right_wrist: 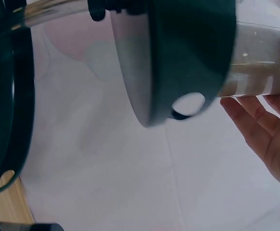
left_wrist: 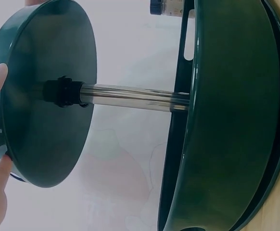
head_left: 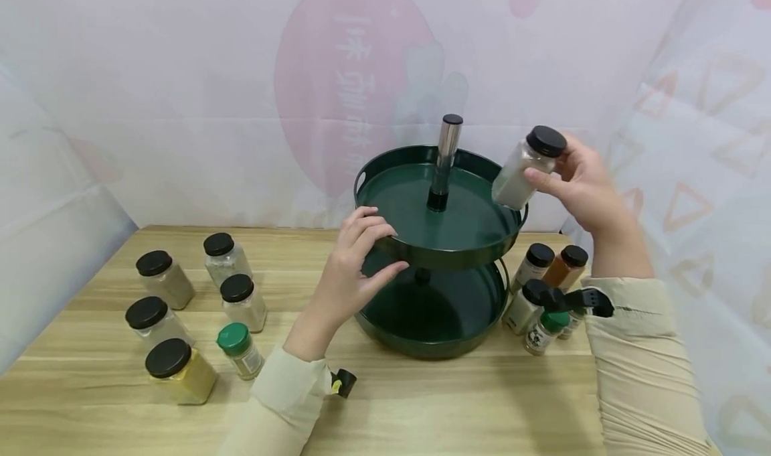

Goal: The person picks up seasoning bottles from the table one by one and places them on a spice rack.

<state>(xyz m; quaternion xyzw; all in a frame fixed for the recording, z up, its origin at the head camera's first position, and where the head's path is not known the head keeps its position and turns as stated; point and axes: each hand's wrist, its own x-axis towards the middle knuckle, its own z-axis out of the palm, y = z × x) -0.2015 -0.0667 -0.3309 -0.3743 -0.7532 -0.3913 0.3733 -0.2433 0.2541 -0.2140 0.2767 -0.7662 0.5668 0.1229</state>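
Observation:
A green two-tier round organizer [head_left: 446, 258] stands on the table with a metal post rising through its upper tray. My left hand [head_left: 352, 268] holds the front left rim of the upper tray [left_wrist: 53, 96], fingers over the edge and thumb below. Up at the tray's right side, my right hand [head_left: 581, 181] grips a clear spice jar [head_left: 521, 171] with a black lid. The jar leans, its base over the tray's right rim. Pale contents show through its wall in the right wrist view, where the tray wall overlaps the jar [right_wrist: 260, 62].
Right of the organizer, several jars cluster close to the lower tray, among them a green-lidded one [head_left: 545, 332] and an orange-brown one [head_left: 566, 268]. At left stand black-lidded jars, including a yellow one [head_left: 181, 372], and a small green-lidded jar [head_left: 241, 352]. A printed cloth [head_left: 211, 108] hangs behind.

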